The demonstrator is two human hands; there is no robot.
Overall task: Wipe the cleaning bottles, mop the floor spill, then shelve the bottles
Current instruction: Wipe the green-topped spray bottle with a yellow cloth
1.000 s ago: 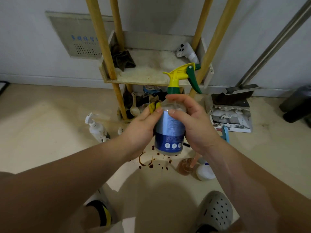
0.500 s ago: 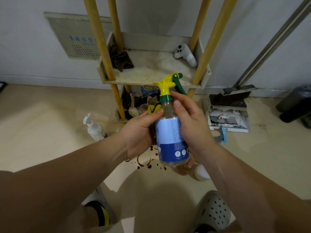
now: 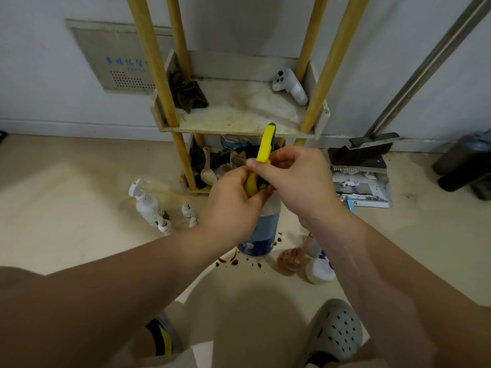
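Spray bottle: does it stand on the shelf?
No, the left hand and right hand hold the bottle up before the shelf.

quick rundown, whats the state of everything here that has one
spray bottle: roughly upright, held in both hands
left hand: holds yellow cloth against the bottle's neck
right hand: grips the trigger head
white pump bottle: standing on the floor, stained
brown spill: on the floor, not mopped
amber bottle: on the floor, not shelved
top shelf: holds a rag, no bottles

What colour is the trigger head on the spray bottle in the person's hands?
The trigger head is yellow with a dark green edge; the head view shows it.
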